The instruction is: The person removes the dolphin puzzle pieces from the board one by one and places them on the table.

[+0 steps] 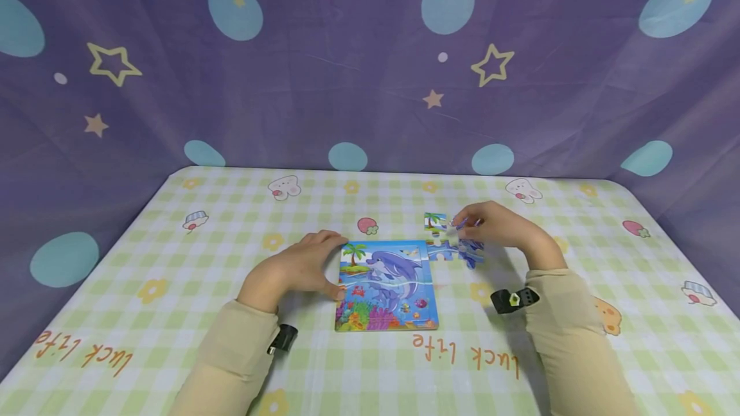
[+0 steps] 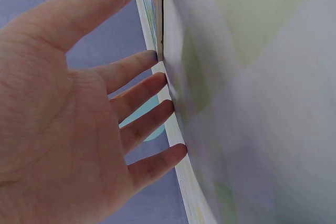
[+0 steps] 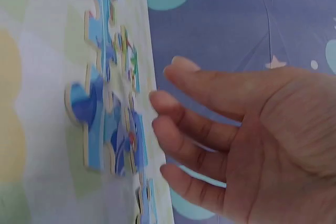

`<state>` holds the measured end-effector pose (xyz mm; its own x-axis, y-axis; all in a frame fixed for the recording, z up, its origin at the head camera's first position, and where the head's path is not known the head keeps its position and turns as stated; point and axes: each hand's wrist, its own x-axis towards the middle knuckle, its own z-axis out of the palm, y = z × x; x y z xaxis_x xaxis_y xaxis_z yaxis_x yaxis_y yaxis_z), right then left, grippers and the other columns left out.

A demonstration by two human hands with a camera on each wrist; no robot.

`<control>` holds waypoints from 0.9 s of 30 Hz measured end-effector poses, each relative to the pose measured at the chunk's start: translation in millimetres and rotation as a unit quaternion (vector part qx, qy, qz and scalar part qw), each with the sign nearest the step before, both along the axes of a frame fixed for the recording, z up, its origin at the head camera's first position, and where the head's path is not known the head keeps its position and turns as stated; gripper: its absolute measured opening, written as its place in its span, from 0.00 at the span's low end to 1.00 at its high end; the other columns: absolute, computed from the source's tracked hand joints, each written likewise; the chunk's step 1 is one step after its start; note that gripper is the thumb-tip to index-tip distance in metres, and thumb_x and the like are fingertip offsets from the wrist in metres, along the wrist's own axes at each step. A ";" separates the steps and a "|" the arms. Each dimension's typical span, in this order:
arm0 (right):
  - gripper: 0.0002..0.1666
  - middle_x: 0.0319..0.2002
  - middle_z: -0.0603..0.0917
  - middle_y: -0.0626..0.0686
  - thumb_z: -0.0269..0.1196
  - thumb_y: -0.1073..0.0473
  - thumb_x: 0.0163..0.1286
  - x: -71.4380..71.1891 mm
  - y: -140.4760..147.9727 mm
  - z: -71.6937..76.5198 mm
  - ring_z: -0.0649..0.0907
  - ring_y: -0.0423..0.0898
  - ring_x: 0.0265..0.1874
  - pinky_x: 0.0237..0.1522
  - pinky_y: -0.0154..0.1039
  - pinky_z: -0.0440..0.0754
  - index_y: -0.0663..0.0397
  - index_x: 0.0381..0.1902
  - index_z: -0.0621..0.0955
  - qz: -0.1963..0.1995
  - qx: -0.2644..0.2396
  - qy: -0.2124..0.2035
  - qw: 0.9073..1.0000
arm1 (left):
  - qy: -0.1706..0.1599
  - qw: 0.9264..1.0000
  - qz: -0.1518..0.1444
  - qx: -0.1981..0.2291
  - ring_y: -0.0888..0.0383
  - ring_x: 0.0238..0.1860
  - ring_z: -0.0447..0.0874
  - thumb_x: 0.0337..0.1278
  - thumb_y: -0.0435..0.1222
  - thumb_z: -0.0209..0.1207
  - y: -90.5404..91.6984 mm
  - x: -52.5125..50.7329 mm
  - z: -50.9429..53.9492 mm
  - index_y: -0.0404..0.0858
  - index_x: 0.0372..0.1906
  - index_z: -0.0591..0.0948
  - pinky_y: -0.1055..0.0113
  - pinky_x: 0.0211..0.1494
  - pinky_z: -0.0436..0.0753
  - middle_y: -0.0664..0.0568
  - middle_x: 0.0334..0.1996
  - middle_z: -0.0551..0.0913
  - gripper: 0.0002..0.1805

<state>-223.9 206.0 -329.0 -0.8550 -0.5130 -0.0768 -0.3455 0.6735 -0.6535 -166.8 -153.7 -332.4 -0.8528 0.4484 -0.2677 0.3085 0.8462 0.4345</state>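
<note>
A dolphin picture board (image 1: 381,287) lies flat on the table. My left hand (image 1: 303,265) touches its left edge, thumb near the middle of that side and fingers at the upper corner; in the left wrist view the left hand (image 2: 68,124) has its fingers spread, the board's edge (image 2: 159,19) by thumb and forefinger. Just right of the board lie several loose puzzle pieces (image 1: 442,250), some joined or overlapping. Above them hovers my right hand (image 1: 500,226); in the right wrist view the right hand (image 3: 252,135) has gently bent fingers, holding nothing, beside the pieces (image 3: 94,124).
A checked tablecloth (image 1: 231,204) with printed flowers, strawberries and lettering covers the table. Behind its far edge hangs a purple curtain (image 1: 347,69) with blue ovals and stars. Black bands sit at both wrists.
</note>
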 end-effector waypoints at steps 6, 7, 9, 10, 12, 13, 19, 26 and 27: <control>0.13 0.37 0.85 0.56 0.63 0.67 0.69 2.5 -15.0 1.3 0.80 0.46 0.34 0.36 0.39 0.79 0.68 0.49 0.82 0.017 -0.038 -0.016 0.999 | 0.002 1.000 0.000 0.000 0.41 0.73 0.56 0.43 0.50 0.76 0.2 0.1 0.3 0.38 0.75 0.63 0.41 0.71 0.63 0.44 0.73 0.61 0.54; 0.13 0.39 0.86 0.57 0.63 0.67 0.69 2.9 -17.5 1.2 0.81 0.47 0.36 0.38 0.40 0.80 0.68 0.50 0.82 0.021 -0.041 -0.019 0.999 | 0.002 1.000 0.000 0.000 0.41 0.73 0.56 0.43 0.50 0.76 0.2 0.1 0.3 0.38 0.75 0.63 0.41 0.71 0.63 0.44 0.73 0.61 0.54; 0.13 0.41 0.86 0.58 0.63 0.68 0.69 3.8 -23.1 0.9 0.82 0.49 0.39 0.41 0.42 0.81 0.68 0.50 0.82 0.030 -0.047 -0.026 0.998 | 0.002 1.000 0.000 0.001 0.41 0.73 0.56 0.43 0.50 0.77 0.2 0.3 0.4 0.38 0.74 0.63 0.41 0.71 0.63 0.44 0.73 0.61 0.54; 0.13 0.41 0.86 0.59 0.63 0.68 0.69 4.4 -25.9 0.9 0.82 0.49 0.40 0.42 0.43 0.81 0.69 0.50 0.82 0.036 -0.049 -0.027 0.998 | 0.003 1.000 0.000 0.001 0.41 0.73 0.56 0.43 0.50 0.77 0.2 0.3 0.4 0.38 0.74 0.63 0.42 0.71 0.63 0.44 0.73 0.61 0.54; 0.13 0.42 0.86 0.59 0.63 0.68 0.69 5.5 -31.2 0.5 0.83 0.50 0.41 0.43 0.44 0.82 0.68 0.50 0.82 0.047 -0.055 -0.034 0.997 | 0.004 1.000 0.000 0.001 0.41 0.73 0.56 0.42 0.50 0.77 0.2 0.2 0.4 0.37 0.74 0.63 0.42 0.71 0.63 0.44 0.73 0.61 0.54; 0.12 0.41 0.85 0.58 0.63 0.68 0.69 6.2 -33.9 0.5 0.83 0.51 0.41 0.44 0.44 0.82 0.68 0.49 0.82 0.052 -0.057 -0.038 0.996 | 0.004 1.000 0.000 0.001 0.41 0.73 0.56 0.42 0.50 0.77 0.2 0.2 0.3 0.37 0.74 0.63 0.42 0.71 0.63 0.44 0.73 0.61 0.54; 0.12 0.39 0.85 0.53 0.64 0.66 0.69 11.6 -48.4 2.6 0.83 0.49 0.40 0.44 0.46 0.83 0.66 0.49 0.83 0.080 -0.052 -0.056 0.994 | 0.007 1.000 -0.001 -0.003 0.42 0.73 0.56 0.42 0.51 0.76 -0.1 -0.7 -0.7 0.38 0.74 0.63 0.42 0.71 0.63 0.44 0.73 0.61 0.54; 0.09 0.36 0.84 0.50 0.65 0.65 0.69 16.3 -60.9 3.7 0.81 0.45 0.35 0.38 0.42 0.81 0.61 0.46 0.84 0.101 -0.030 -0.065 0.992 | 0.011 1.000 -0.002 -0.006 0.42 0.73 0.57 0.42 0.51 0.77 0.0 -1.3 -2.6 0.38 0.74 0.63 0.43 0.71 0.63 0.44 0.73 0.62 0.55; 0.09 0.36 0.84 0.50 0.65 0.65 0.68 16.9 -62.3 3.6 0.81 0.44 0.35 0.38 0.40 0.80 0.61 0.46 0.84 0.103 -0.029 -0.066 0.992 | 0.010 1.000 -0.002 -0.006 0.42 0.73 0.57 0.41 0.51 0.77 0.0 -1.1 -2.5 0.38 0.74 0.63 0.43 0.71 0.63 0.44 0.73 0.62 0.55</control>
<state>-207.1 143.7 -325.4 -0.7158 -0.6829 -0.1463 -0.3812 0.5576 -0.7374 -167.9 -153.7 -334.9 -0.8563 0.4490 -0.2552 0.3210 0.8498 0.4181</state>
